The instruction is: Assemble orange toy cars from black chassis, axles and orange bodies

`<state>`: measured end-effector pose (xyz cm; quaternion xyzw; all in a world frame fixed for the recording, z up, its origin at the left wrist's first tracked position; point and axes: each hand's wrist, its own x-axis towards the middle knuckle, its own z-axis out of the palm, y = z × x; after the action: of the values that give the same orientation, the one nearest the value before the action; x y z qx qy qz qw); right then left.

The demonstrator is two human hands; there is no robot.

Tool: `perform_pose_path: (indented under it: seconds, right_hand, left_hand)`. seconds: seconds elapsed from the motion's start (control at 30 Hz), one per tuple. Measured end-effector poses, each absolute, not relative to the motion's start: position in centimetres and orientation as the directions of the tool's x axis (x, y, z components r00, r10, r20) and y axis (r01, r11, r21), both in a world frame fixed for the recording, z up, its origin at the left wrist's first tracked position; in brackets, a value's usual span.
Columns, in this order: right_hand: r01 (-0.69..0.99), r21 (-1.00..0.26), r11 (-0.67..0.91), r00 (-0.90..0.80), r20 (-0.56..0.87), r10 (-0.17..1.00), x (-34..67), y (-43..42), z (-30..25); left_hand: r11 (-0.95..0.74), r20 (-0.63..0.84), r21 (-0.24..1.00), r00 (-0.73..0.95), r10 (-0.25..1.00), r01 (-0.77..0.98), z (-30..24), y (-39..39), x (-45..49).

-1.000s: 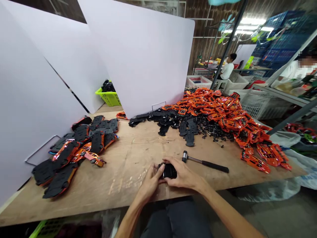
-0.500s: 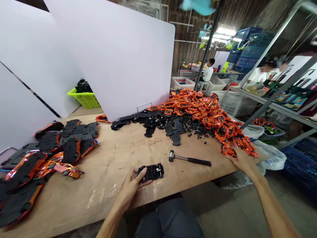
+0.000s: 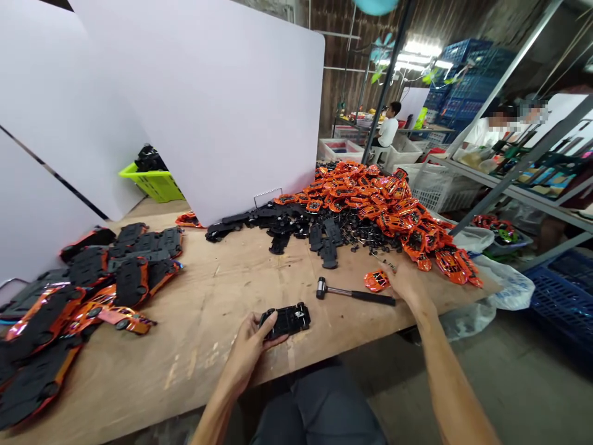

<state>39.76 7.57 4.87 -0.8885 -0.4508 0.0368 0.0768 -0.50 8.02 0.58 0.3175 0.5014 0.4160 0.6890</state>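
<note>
Near the table's front edge, my left hand [image 3: 254, 337] is closed on a black toy car chassis [image 3: 291, 319], thumb on top and fingers beneath. Over the handle end of a hammer [image 3: 354, 292], my right hand [image 3: 405, 283] grips an orange toy car body shell [image 3: 377, 280], which shows at the fingertips. The hammer lies flat on the wooden tabletop, its head to the left. Beyond it rises a pile of orange car body shells [image 3: 365, 198], with loose black chassis [image 3: 327, 244] and small wheel axles [image 3: 365, 238] beside it.
Joined toy cars [image 3: 132, 278] lie upside down at the left. White panels [image 3: 222, 99] stand along the back, and a yellow-green basket [image 3: 155, 184] shows between them. A metal rack [image 3: 523, 191] and blue crate [image 3: 563, 303] are at the right. Two people sit farther off.
My right hand has moved left from the pile's near edge, bringing an orange car body shell above the hammer handle. My left hand still holds the black chassis in nearly the same place.
</note>
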Motion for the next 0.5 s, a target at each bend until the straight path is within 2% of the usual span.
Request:
perform_pose_path:
  seconds: [0.07, 0.17, 0.23, 0.3, 0.4, 0.5]
  right_hand:
    - [0.862, -0.181, -0.473, 0.483, 0.013, 0.876, 40.9, 7.1, 5.3]
    - [0.982, -0.143, -0.125, 0.128, 0.013, 0.992, 43.4, 6.6, 5.6]
    - [0.993, -0.105, 0.060, -0.063, -0.022, 0.998, 44.8, 6.8, 5.6]
    - [0.987, -0.113, 0.113, -0.111, 0.030, 0.993, 44.8, 7.2, 5.8]
    - [0.936, -0.287, 0.203, -0.150, 0.197, 0.969, 40.7, 8.0, 6.5]
    - [0.785, -0.505, 0.360, -0.321, 0.166, 0.932, 32.4, 8.3, 6.7]
  left_hand:
    - [0.455, -0.425, 0.853, 0.164, 0.890, -0.256, 0.7, 8.0, -0.6]
    - [0.457, -0.415, 0.856, 0.205, 0.886, -0.242, 1.2, 8.1, -0.7]
    - [0.462, -0.420, 0.857, 0.211, 0.883, -0.229, 1.6, 8.2, -0.8]
    - [0.491, -0.449, 0.840, 0.211, 0.868, -0.230, 1.9, 8.4, -0.8]
    - [0.553, -0.496, 0.793, 0.256, 0.830, -0.255, 2.0, 8.7, -1.0]
    - [0.581, -0.492, 0.765, 0.330, 0.806, -0.278, 1.6, 9.1, -1.2]
